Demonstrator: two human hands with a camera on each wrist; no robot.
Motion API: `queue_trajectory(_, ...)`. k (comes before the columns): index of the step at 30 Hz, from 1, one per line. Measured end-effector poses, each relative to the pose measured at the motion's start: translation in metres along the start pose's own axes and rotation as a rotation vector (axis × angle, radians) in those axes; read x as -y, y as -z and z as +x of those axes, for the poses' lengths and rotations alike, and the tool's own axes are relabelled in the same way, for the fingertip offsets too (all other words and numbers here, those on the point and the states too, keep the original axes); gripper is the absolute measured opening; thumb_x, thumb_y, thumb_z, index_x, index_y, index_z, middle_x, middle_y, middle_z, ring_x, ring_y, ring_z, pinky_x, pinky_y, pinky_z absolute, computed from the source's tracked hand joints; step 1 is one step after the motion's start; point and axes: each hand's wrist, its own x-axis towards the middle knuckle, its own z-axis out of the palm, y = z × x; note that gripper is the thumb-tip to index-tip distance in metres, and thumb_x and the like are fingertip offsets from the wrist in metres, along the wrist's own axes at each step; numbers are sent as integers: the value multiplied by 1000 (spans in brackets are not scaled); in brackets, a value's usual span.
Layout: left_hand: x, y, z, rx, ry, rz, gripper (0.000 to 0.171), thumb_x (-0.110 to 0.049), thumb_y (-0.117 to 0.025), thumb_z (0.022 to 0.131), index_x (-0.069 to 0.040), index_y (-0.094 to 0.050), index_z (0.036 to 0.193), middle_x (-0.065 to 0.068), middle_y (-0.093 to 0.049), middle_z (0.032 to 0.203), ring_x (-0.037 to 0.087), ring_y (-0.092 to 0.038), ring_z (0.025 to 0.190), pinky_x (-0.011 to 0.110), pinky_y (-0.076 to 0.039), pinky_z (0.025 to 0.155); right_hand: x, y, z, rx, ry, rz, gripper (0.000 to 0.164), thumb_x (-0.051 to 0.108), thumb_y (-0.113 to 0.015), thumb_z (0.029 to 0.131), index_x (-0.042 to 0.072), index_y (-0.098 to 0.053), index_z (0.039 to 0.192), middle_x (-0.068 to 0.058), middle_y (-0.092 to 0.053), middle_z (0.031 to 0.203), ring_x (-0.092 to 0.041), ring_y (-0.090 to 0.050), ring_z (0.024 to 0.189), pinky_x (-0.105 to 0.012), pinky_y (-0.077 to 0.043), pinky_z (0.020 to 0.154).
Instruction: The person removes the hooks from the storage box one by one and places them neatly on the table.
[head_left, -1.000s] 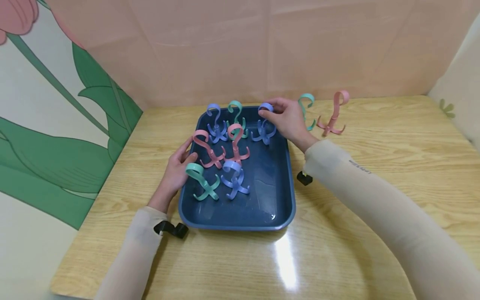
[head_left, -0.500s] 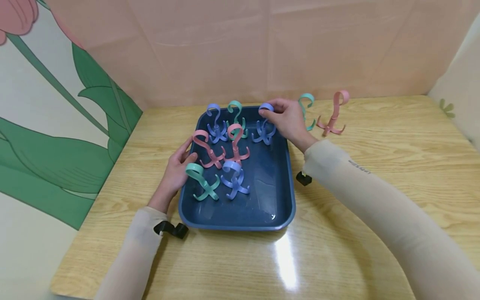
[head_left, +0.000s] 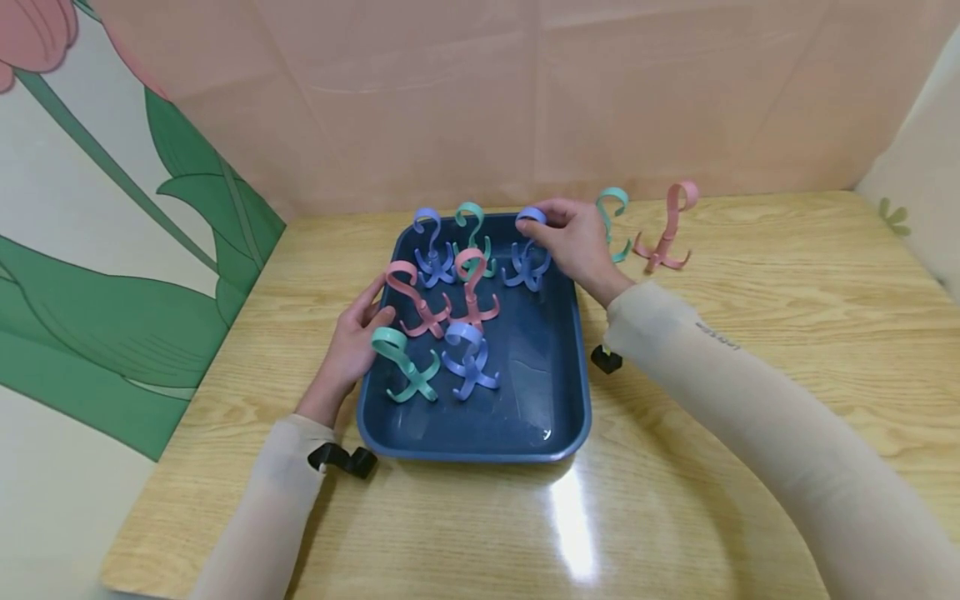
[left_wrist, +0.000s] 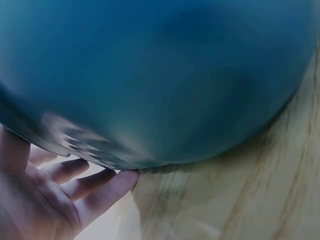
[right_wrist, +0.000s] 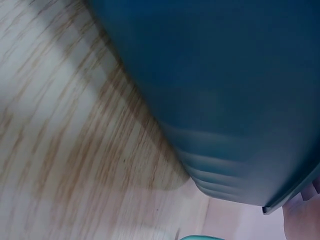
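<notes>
A dark blue tray (head_left: pixel 536 379) holds several plastic multi-prong hanging hooks, each with a curled top. On its left side my left hand (head_left: pixel 351 340) grips the rim, thumb over the edge; in the left wrist view its fingers (left_wrist: pixel 107 195) lie against the outer wall. At the far right corner my right hand (head_left: pixel 583 243) pinches the curled top of a blue hook (head_left: pixel 527 271), whose prongs are down in the tray. Left of that stand a green hook (head_left: pixel 470 215) and another blue hook (head_left: pixel 432 267). Only part of the right hand (right_wrist: pixel 300 215) shows in the right wrist view.
Two pink hooks (head_left: pixel 472 308), a green hook (head_left: pixel 411 375) and a blue hook (head_left: pixel 471 367) sit nearer in the tray. Outside it, to the right, a green hook (head_left: pixel 617 200) and a pink hook (head_left: pixel 670 229) stand on the wooden table (head_left: pixel 787 300). A pinkish covering (head_left: pixel 480 100) rises behind.
Almost nothing differs. The blue hook under my right hand has shifted very slightly, and the right forearm a little to the left. The left hand keeps its place on the tray.
</notes>
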Motion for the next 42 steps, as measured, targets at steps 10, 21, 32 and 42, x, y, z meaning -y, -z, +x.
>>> queue_trajectory(10, 0, 1, 0, -1, 7, 10, 57, -25, -46, 107, -33, -27, 160, 12, -50, 149, 30, -60, 122, 47, -47, 102, 4, 2, -1, 15, 30, 94, 27, 16, -77, 90, 1, -74, 113, -6, -75, 99, -23, -70, 90, -26, -57, 79)
queue_trajectory(21, 0, 2, 1, 3, 9, 1, 56, -24, -45, 108, -33, -27, 160, 12, -49, 151, 30, -60, 123, 49, -46, 104, 11, 6, -2, 21, 42, 266, 24, 9, -79, 87, -2, -75, 109, -4, -75, 94, -17, -70, 85, -28, -58, 77)
queue_trajectory(32, 1, 0, 3, -2, 26, 16, 57, -26, -46, 108, -33, -26, 160, 12, -48, 151, 30, -59, 124, 48, -46, 104, 26, 14, -12, 14, 68, 311, 26, 11, -80, 86, 1, -76, 109, -8, -74, 95, -27, -70, 88, -30, -58, 78)
queue_trajectory(42, 2, 0, 7, 12, 15, 8, 56, -26, -45, 108, -33, -27, 160, 13, -47, 152, 32, -58, 125, 50, -43, 106, 40, 31, -22, 29, 121, 304, 28, 14, -80, 87, 2, -75, 111, -10, -74, 99, -25, -71, 89, -32, -58, 81)
